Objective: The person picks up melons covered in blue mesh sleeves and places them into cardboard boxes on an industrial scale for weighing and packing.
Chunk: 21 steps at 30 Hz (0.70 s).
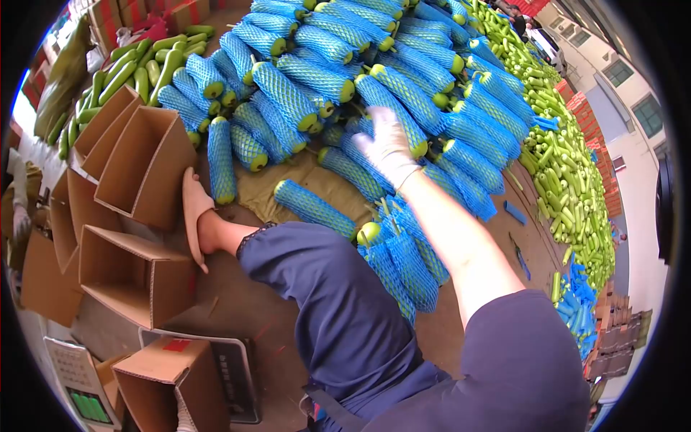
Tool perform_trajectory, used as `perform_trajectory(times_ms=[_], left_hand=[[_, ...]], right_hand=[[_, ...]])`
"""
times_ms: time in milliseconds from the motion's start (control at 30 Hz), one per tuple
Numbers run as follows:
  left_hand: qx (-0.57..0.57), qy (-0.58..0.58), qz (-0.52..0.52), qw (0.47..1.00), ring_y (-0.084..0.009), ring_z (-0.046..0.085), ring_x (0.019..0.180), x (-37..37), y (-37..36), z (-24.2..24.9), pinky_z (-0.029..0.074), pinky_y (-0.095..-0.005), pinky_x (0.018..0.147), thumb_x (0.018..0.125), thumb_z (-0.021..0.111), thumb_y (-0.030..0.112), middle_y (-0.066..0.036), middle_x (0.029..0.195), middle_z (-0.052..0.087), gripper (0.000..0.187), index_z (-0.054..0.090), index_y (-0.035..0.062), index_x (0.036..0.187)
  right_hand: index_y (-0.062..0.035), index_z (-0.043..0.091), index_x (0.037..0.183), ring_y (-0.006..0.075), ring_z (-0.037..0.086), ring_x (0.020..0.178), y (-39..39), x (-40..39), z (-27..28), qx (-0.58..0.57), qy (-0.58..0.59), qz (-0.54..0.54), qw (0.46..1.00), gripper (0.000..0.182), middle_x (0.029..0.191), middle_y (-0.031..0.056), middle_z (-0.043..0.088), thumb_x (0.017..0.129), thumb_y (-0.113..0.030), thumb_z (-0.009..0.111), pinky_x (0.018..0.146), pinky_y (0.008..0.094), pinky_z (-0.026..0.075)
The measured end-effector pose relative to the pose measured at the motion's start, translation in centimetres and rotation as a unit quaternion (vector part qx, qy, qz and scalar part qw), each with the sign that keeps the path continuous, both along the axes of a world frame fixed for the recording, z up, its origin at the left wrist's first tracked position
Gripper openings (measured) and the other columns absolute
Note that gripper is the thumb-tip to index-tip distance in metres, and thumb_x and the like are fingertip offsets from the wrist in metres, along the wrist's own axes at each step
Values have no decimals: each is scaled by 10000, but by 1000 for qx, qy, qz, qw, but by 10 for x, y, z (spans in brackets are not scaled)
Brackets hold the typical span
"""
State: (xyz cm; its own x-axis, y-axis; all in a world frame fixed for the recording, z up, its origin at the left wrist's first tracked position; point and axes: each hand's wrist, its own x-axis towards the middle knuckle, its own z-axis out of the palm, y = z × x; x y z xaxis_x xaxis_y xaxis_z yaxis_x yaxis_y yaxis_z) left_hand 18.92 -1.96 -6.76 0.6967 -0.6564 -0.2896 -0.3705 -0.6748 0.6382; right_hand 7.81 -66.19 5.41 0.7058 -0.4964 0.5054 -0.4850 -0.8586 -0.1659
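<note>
My right hand [389, 147], in a white glove, reaches over a heap of long green gourds sleeved in blue foam netting [324, 79]. Its fingers are extended and apart, lying over the netted gourds at the near side of the heap. Just below it stands a bunch of netted gourds [412, 270], near my forearm. One netted gourd [314, 209] lies apart on tan cloth [270, 187]. At the lower left, a ribbed pale piece, seemingly my left glove [184, 417], shows at the opening of a cardboard box [162, 360]; its fingers are hidden.
The box stands on a scale [248, 381] with a green-lit display [88, 405]. More open cartons [137, 277] crowd the left beside my slippered foot [194, 216]. Bare green gourds lie at upper left [137, 72] and in a long pile [554, 165] at right.
</note>
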Motion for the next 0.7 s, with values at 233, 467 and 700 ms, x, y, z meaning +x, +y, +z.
perform_trajectory(times_ms=[233, 467, 700], left_hand=[[29, 10, 10, 999, -365, 520, 1264, 6, -6, 23, 404, -425, 1069, 840, 720, 188, -228, 1361, 548, 606, 495, -5, 1369], [50, 8, 24, 998, -363, 523, 1260, 6, 7, 52, 406, -422, 1066, 846, 714, 191, -228, 1357, 552, 597, 498, -5, 1367], [33, 13, 53, 998, -361, 527, 1256, 1, 13, 57, 409, -419, 1064, 852, 708, 193, -227, 1353, 556, 587, 500, -4, 1365]], right_hand=[[-54, 233, 1509, 340, 607, 1152, -73, -57, -17, 98, 296, -277, 909, 1048, 1285, 210, 539, 743, -452, 827, 941, 457, 529], [-21, 325, 1474, 335, 630, 1129, -105, -68, -16, 184, 227, -263, 919, 998, 1307, 231, 569, 727, -433, 843, 968, 451, 512], [-101, 639, 1087, 186, 684, 743, -11, -112, -42, 778, -169, -64, 601, 414, 905, 50, 689, 846, -420, 746, 611, 355, 587]])
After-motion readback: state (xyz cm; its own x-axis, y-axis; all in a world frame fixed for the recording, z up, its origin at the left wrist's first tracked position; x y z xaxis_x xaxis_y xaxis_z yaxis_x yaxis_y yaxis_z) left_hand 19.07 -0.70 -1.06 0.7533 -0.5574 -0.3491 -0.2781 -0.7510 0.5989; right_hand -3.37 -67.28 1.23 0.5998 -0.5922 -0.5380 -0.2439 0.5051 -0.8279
